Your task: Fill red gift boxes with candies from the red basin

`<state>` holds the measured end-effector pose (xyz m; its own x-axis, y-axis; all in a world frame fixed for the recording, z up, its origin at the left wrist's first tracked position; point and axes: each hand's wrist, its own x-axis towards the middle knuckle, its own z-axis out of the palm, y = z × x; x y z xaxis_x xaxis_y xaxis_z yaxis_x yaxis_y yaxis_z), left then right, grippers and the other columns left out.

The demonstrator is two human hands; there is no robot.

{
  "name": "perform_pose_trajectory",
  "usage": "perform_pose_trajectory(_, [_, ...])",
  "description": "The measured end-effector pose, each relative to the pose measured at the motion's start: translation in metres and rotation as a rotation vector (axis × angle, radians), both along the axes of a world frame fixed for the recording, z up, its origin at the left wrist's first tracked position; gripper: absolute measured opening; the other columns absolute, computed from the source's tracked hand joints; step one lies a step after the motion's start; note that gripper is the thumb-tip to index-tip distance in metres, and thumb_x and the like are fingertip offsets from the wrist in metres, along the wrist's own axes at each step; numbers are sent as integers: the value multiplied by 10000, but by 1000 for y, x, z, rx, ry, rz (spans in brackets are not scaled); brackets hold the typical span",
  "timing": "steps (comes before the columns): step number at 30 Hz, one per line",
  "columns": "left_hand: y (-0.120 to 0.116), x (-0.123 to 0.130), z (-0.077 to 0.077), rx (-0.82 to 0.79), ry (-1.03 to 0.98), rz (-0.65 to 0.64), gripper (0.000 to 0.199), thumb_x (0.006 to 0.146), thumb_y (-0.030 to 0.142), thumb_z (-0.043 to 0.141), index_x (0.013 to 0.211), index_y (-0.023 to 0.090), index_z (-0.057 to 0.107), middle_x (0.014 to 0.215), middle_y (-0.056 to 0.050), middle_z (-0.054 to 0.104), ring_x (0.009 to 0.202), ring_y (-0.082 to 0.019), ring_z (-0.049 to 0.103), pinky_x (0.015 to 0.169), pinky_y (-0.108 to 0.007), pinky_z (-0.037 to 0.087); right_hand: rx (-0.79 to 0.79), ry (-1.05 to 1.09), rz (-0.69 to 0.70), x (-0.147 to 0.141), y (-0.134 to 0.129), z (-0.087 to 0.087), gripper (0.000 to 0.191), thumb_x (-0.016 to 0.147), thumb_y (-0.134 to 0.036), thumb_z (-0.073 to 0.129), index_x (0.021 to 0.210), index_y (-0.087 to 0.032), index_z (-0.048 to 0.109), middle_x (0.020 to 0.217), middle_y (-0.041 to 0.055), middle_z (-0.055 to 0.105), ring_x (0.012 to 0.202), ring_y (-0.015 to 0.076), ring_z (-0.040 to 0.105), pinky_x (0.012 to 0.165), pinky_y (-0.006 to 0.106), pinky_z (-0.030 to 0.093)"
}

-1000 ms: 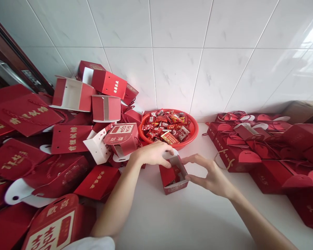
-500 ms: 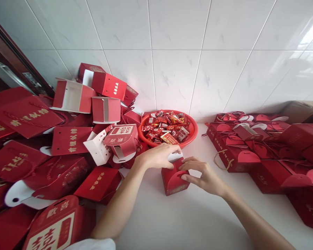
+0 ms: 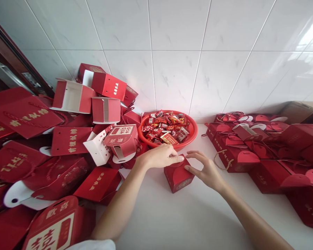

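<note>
A small red gift box (image 3: 181, 177) stands upright on the white countertop (image 3: 185, 222), its top flaps folded down. My left hand (image 3: 159, 157) grips it from the left, with the thumb lying across the top flap and the other fingers partly hidden behind. From the right, my right hand (image 3: 205, 171) holds the box's edge, thumb on the near flap and fingers reaching to the far side. Just behind the box sits a red plastic basket (image 3: 194, 133) full of wrapped candies (image 3: 167, 126).
On the left, red boxes (image 3: 71, 140) lie in a jumbled pile, some with open ends. Filled-looking rows of red boxes (image 3: 232, 152) with cord handles stand on the right. A tiled wall (image 3: 177, 80) closes off the back; a brown cardboard box (image 3: 297, 113) sits at the far right.
Both upright flaps have come down onto the top of the box. The box has shifted slightly right, and my left thumb now presses on its top.
</note>
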<state>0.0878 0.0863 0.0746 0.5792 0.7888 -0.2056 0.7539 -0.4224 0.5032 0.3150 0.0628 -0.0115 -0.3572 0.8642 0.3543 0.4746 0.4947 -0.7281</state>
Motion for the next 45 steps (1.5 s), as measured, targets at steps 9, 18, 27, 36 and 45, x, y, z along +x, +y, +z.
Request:
perform_pose_trajectory(9, [-6,9,-2,-131,148,105,426,744,526,708,1044,245,593,1099,-60,647,996,-273,631,669,-290,445,64,-80,-57,-8,-16,4,385,922,-517,623,1186,-238,639,1333,150,621,1186,296,646,985,473,536])
perform_pose_trajectory(18, [-13,17,-1,-47,165,100,271,790,473,613,912,239,551,1026,-54,667,975,-275,637,690,-322,443,53,-364,-117,-24,-43,-14,609,885,-451,689,1449,-289,527,1543,190,402,1479,407,333,1106,601,427])
perform_pose_trajectory(27, [-17,14,7,-84,159,16,245,824,429,593,963,230,626,1028,-47,688,941,-246,656,706,-306,471,122,-241,-119,-26,-45,-4,553,816,-328,744,1351,-298,606,1291,142,551,1160,318,589,975,506,544])
perform_pose_trajectory(36, [-17,-18,24,-68,59,63,596,885,573,566,1371,228,572,1440,-93,593,1231,-258,606,978,-313,478,-23,-54,4,47,-52,57,379,814,-365,756,1169,-251,688,1204,84,647,1087,249,638,963,398,526])
perform_pose_trajectory(45, [-20,-21,29,-116,36,93,623,883,564,556,1387,197,565,1278,-121,687,980,-233,703,803,-289,540,244,-319,-1035,194,-6,139,469,816,-477,730,1171,-170,724,1135,156,650,1055,267,588,911,462,434])
